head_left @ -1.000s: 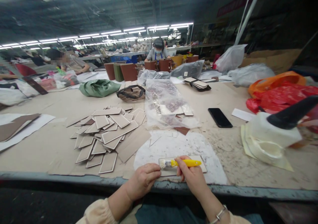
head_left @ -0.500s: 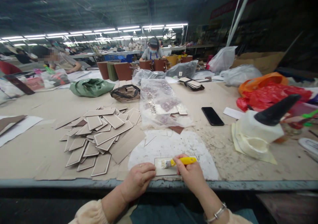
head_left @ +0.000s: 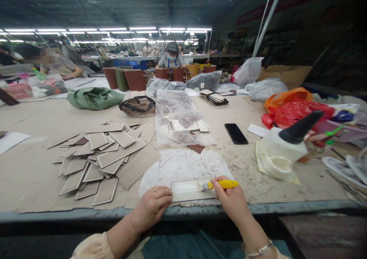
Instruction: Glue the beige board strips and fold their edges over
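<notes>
My right hand (head_left: 231, 196) grips a paintbrush (head_left: 226, 184) by its yellow handle. The bristles rest on a pale rectangular panel (head_left: 186, 196), where a wet white streak runs along the surface. Closed fingers of my left hand (head_left: 156, 201) hold the panel's left end by the table's front edge. Under the panel lies a stained white sheet (head_left: 183, 163). To the left, a loose heap of similar beige panels (head_left: 96, 175) with pale borders is spread out.
A white plastic bottle (head_left: 283, 148) with a black nozzle lies at right. Nearby are a phone (head_left: 236, 133) and red plastic bags (head_left: 301, 111). Clear plastic wrap (head_left: 183, 117) is ahead, beside a black-rimmed bundle (head_left: 137, 106) and a green bag (head_left: 96, 97). A co-worker (head_left: 172, 58) sits beyond.
The brush in my right hand has moved right along the panel, leaving a longer white streak. My left hand stays at the panel's left end. The view has shifted slightly right.
</notes>
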Available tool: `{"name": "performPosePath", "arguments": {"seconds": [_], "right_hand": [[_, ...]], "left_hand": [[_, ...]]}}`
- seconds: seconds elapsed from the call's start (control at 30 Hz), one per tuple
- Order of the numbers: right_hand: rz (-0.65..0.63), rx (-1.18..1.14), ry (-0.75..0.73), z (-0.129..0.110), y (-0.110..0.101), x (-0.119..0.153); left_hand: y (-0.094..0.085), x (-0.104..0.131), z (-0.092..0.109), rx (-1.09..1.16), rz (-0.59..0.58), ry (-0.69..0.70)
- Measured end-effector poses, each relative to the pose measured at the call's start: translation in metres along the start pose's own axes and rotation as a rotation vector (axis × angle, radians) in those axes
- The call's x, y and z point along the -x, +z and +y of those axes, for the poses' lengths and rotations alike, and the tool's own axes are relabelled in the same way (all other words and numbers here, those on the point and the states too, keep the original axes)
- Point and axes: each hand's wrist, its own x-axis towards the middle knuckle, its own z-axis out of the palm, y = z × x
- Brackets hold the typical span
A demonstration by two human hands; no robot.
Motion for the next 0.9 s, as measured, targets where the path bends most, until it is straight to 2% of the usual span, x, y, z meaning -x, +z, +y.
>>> {"name": "performPosePath", "arguments": {"seconds": [0.1, 0.33, 0.47, 0.6, 0.7, 0.8, 0.9], "right_hand": [[0.01, 0.06, -0.012, 0.009, -0.011, -0.001], [0.138, 0.225, -0.121, 0.016, -0.028, -0.003], [0.174, 0.256, -0.165, 0.013, -0.036, -0.003], [0.183, 0.169, -0.117, 0.001, -0.038, 0.004], [0.119, -0.035, -0.034, -0.014, -0.024, 0.011], [-0.022, -0.305, 0.072, -0.028, 0.005, 0.017], [-0.151, -0.438, 0.108, -0.034, 0.034, 0.018]], "left_hand": [[0.001, 0.001, -0.001, 0.007, -0.008, -0.006], [0.001, 0.003, -0.002, 0.009, -0.022, -0.008], [0.0, 0.002, -0.001, 0.023, -0.044, -0.013], [0.0, 0.001, 0.001, 0.031, -0.033, -0.008], [0.001, 0.001, 0.0, 0.035, -0.011, 0.007], [0.003, 0.002, -0.001, 0.037, -0.006, 0.013], [0.002, 0.002, -0.001, 0.031, -0.016, 0.013]]}}
